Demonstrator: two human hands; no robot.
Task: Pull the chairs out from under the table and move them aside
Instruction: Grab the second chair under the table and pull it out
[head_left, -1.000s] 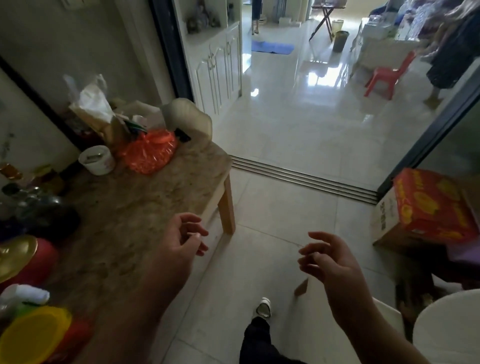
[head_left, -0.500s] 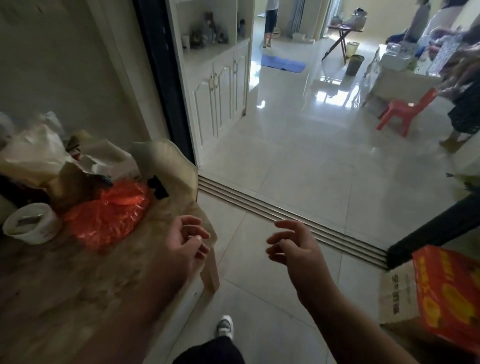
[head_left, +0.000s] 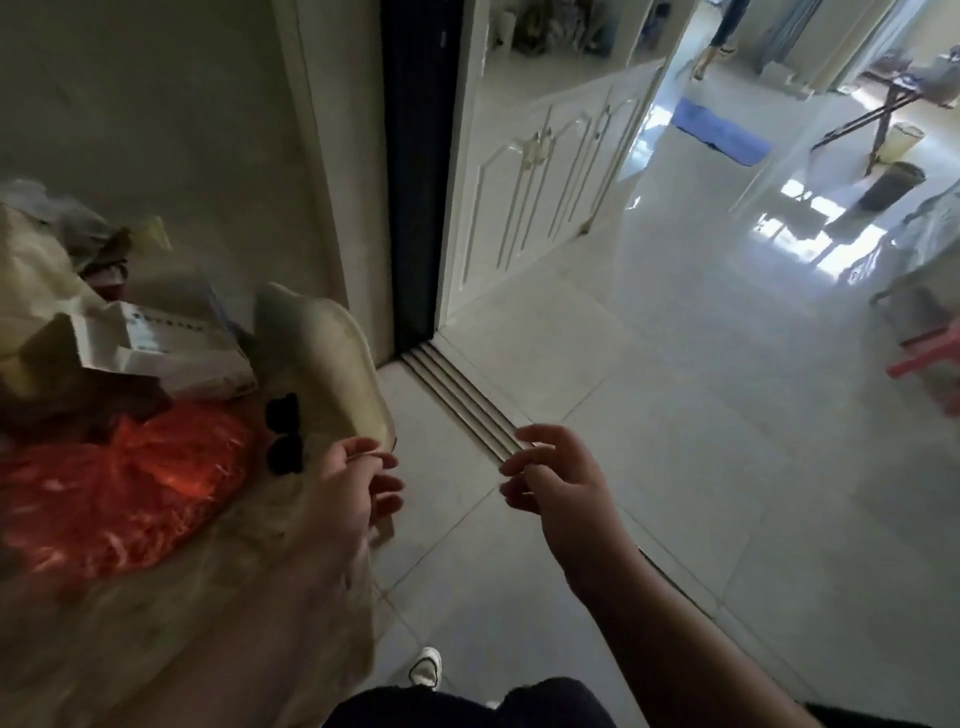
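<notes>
A home — cluttered dining table (head_left: 171, 613), white cabinets (head_left: 545, 182), glossy tiled floor (head_left: 701, 415).

Both forearms are bare, no sleeves showing, no rings or watch. Lower down there's dark black trousers (head_left: 467, 706) and a white sneaker with dark trim (head_left: 426, 670).

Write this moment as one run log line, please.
left hand: empty, near chair back | right hand: empty, over floor | chair: at table end, not gripped
</notes>
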